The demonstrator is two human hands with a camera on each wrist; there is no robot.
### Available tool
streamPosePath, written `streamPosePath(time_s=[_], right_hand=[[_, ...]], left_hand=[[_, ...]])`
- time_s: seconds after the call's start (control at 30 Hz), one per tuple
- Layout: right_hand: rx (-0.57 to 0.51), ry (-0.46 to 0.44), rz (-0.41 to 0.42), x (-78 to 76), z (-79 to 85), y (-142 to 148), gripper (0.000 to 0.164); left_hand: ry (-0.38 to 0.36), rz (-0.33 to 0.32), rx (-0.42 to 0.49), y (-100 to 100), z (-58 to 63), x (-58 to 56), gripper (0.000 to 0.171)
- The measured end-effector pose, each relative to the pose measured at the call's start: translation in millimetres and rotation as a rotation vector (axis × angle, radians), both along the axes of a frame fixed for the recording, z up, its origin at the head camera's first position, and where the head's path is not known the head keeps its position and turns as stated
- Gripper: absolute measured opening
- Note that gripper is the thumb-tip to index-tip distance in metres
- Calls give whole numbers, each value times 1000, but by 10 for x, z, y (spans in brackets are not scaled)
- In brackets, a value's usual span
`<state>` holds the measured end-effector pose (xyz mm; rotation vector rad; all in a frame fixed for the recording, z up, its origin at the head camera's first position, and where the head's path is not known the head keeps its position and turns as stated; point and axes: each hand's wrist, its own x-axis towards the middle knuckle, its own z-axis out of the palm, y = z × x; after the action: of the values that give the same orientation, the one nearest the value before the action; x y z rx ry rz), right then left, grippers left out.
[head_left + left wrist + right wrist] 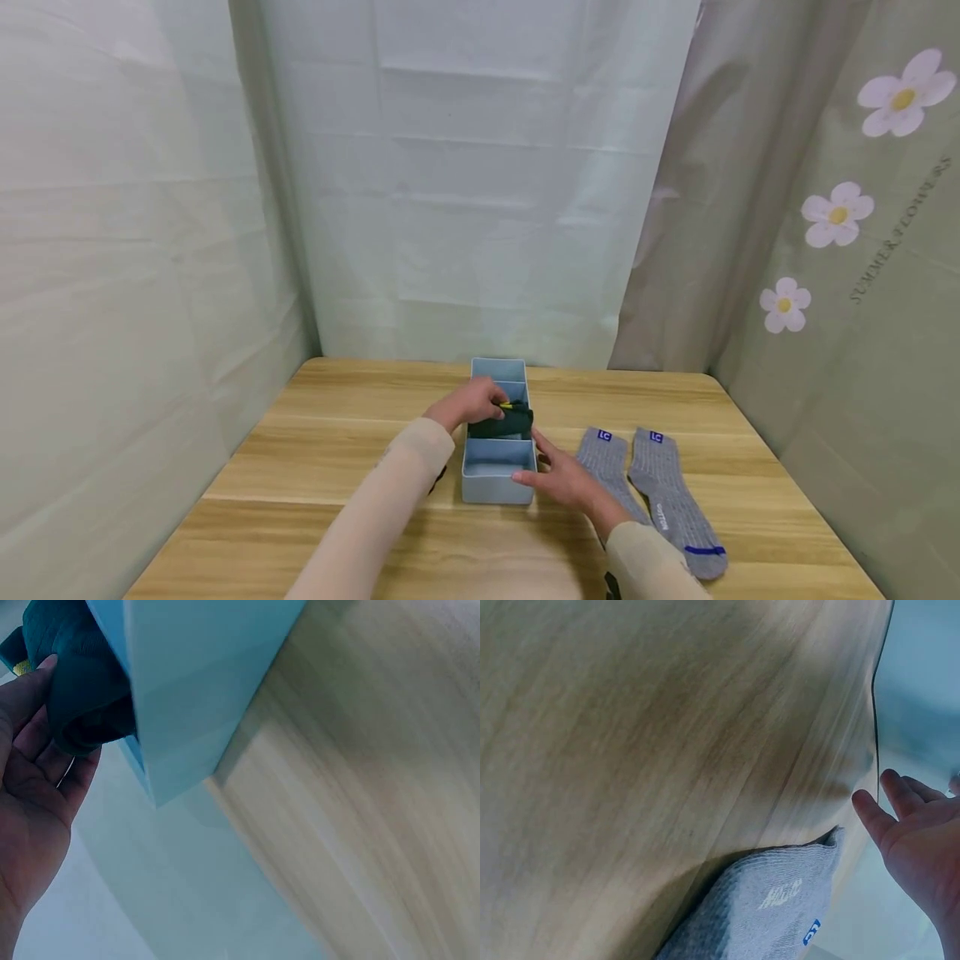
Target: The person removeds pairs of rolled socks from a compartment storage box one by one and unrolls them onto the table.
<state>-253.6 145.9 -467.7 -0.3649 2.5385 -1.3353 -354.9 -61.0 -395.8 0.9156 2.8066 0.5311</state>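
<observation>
A rolled dark green sock bundle (501,425) with a yellow mark sits at the middle of a narrow blue-grey divided box (498,490). My left hand (472,402) pinches the bundle from above. In the left wrist view, thumb and fingers hold the roll (82,667) at the box's rim; part of it is inside. Beside the box's right wall is my right hand (564,478), fingers extended along that side and thumb by the front corner. The right wrist view shows the fingertips (864,801) close to the box wall; whether they touch it I cannot tell.
Two flat grey socks with blue labels, a left one (603,458) and a right one (675,504), lie on the wooden table (330,467) to the right of the box. Pale curtains (465,183) hang behind and at both sides.
</observation>
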Motion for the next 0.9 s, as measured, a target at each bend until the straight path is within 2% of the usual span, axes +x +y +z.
streamPosePath(time_s=[0.2, 0.33, 0.47, 0.6, 0.67, 0.9], right_hand=[[2, 26, 16, 5, 25, -9, 94], [-6, 35, -3, -3, 53, -15, 90], [-3, 87, -40, -39, 116, -45, 85], [-9, 137, -60, -94, 209, -94, 85], [-20, 145, -60, -124, 263, -129, 85], [32, 198, -66, -197, 456, -312, 89]], left_hand=[[13, -2, 31, -49, 120, 11, 14], [36, -8, 52, -111, 193, 19, 13], [63, -14, 90, -239, 243, 24, 6], [68, -23, 137, -409, 292, 46, 10], [68, -16, 156, -496, 314, 70, 6], [-33, 52, 183, -734, 345, 197, 3]])
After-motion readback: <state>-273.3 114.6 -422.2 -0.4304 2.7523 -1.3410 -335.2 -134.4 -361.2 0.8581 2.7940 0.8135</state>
